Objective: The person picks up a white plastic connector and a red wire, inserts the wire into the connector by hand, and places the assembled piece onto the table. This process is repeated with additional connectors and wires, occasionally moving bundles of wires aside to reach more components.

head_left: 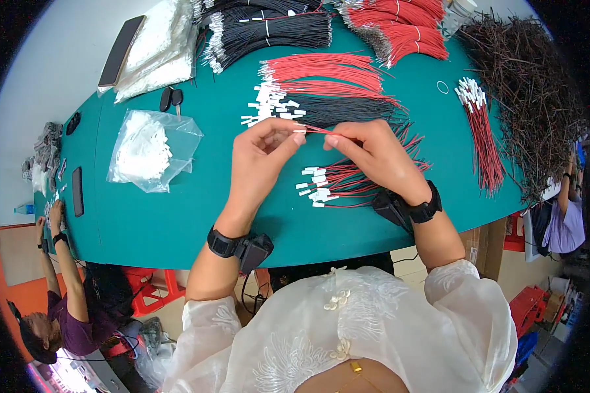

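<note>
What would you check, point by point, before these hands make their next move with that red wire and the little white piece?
1. Left hand pinches a white piece at its fingertips: ok.
2. Right hand pinches the red wire: ok.
3. Wire end meets the white piece: cannot tell, too small.
4. Finished wires lie below the hands on the green table: ok.
5. Bag of white pieces lies to the left: ok.

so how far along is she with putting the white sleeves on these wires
Done: a small pile of red wires with white ends by the right hand. In hand: the left hand and right hand pinch one red wire. Left: bare red and black bundles, plus a bag of white pieces.
</note>
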Tool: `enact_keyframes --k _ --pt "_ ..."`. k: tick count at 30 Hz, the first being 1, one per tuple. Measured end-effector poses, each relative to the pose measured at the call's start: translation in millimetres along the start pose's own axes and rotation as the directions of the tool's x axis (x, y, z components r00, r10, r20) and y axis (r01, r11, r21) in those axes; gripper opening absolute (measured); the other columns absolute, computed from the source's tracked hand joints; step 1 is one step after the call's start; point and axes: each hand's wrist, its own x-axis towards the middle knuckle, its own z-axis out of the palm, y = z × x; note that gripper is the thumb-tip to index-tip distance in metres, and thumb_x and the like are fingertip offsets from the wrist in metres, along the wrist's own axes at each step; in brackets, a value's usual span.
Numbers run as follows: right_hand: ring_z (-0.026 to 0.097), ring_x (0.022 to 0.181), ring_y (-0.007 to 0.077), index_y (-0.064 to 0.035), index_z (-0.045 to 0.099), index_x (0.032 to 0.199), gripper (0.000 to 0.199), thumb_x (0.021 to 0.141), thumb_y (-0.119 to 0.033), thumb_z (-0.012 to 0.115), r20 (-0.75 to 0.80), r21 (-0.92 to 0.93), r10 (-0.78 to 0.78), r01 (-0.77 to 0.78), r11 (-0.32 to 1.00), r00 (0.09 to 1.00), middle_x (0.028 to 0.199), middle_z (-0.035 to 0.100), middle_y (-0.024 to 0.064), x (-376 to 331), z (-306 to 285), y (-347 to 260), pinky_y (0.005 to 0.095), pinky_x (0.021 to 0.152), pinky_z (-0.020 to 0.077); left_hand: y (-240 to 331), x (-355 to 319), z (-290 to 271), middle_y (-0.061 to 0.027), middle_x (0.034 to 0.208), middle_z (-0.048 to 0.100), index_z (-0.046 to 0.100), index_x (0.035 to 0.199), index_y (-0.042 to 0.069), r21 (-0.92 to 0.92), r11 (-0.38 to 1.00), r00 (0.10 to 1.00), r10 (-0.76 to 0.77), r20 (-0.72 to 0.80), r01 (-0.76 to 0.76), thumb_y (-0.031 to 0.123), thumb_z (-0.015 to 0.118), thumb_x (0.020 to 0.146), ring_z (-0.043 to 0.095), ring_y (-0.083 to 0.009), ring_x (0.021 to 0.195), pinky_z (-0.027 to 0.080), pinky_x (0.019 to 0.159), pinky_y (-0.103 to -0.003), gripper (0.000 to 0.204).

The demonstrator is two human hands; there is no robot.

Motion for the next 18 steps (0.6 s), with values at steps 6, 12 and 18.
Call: enact_keyframes --k 6,12,18 --pt "0.043 0.055 0.0097 0.0005 0.070 0.095 0.018 0.096 -0.016 0.063 -0.024 -0.028 -0.003 0.002 1.000 1.000 0.066 0.056 0.0069 0.2 1.4 1.7 0.0288 0.051 0.0353 0.0 -0.3 -2.2 -0.0027 0.084 0.071 0.070 0.100 -0.001 -0.034 0.999 0.999 0.003 -0.033 -0.004 0.006 0.068 0.091 0.062 -0.0042 0.074 0.046 0.063 -0.018 0.011" --pt "0.037 0.059 0.0034 0.0011 0.070 0.093 0.014 0.089 -0.013 0.071 -0.106 0.229 0.079 -0.053 0.972 0.991 0.065 0.050 -0.0044 1.1 8.2 -1.9 0.0245 0.052 0.0301 -1.2 -1.5 0.9 -0.0037 0.086 0.070 0.070 0.099 -0.001 -0.017 1.000 1.000 0.007 -0.013 -0.008 0.006 0.069 0.091 0.062 -0.0062 0.075 0.047 0.066 -0.020 0.011" --pt "0.034 0.060 0.0019 0.0006 0.071 0.091 0.012 0.085 -0.008 0.075 -0.177 0.324 0.083 -0.021 0.946 0.981 0.065 0.044 -0.0089 -1.6 5.4 -6.2 0.0224 0.053 0.0266 -2.8 -2.9 6.5 -0.0029 0.085 0.070 0.070 0.096 -0.001 -0.035 0.998 0.999 0.045 -0.006 -0.045 0.005 0.068 0.090 0.062 -0.0050 0.075 0.047 0.066 -0.019 0.008"
